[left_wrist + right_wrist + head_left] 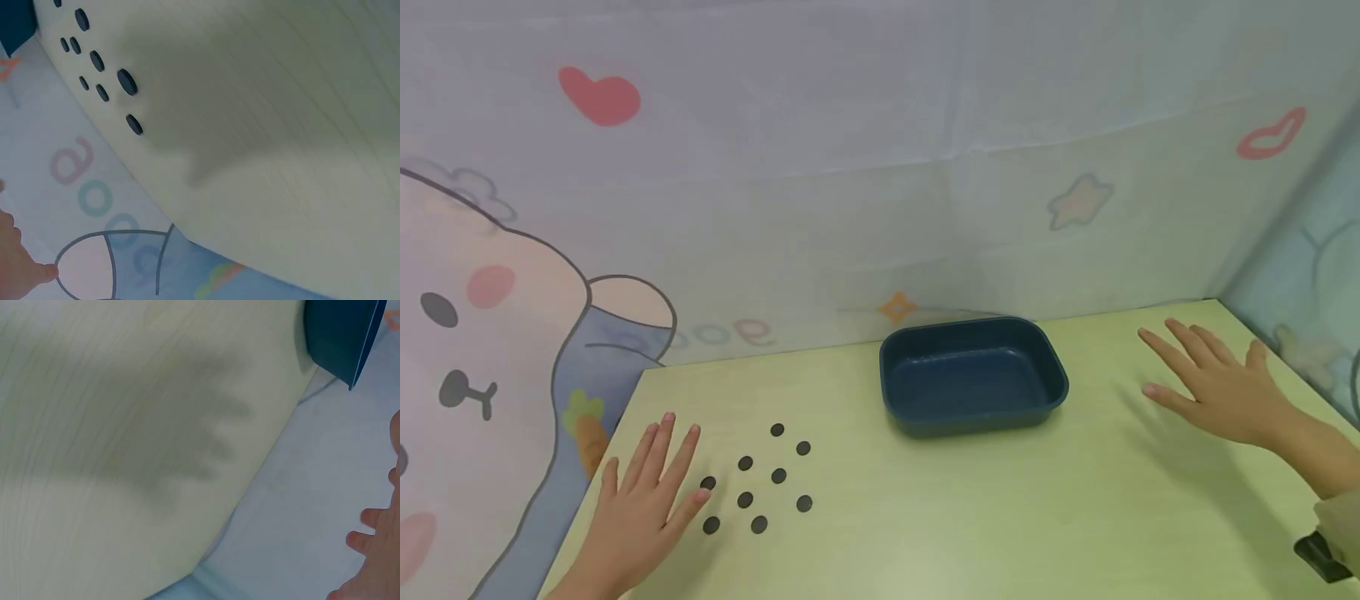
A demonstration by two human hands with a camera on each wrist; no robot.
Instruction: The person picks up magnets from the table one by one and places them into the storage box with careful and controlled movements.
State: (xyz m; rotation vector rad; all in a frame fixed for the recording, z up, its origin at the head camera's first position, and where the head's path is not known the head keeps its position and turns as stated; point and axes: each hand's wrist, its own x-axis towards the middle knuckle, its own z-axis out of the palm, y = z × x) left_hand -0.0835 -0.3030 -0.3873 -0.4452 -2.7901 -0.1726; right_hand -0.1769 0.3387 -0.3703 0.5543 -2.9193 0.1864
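Observation:
My left hand hovers over the table's left side with its fingers spread, holding nothing. Just right of it lie several small round black discs, scattered flat on the tabletop; one partly shows beside the thumb. The left wrist view shows the same discs at upper left, apart from the hand. My right hand is held above the table's right side, fingers apart and nothing in it, its shadow falling on the wood. Between the hands, toward the back, stands a dark blue rectangular tub with nothing inside.
The pale wooden table meets a printed cloth backdrop right behind the tub. Another cloth panel borders the table's right edge. A black strap or band shows at the right sleeve.

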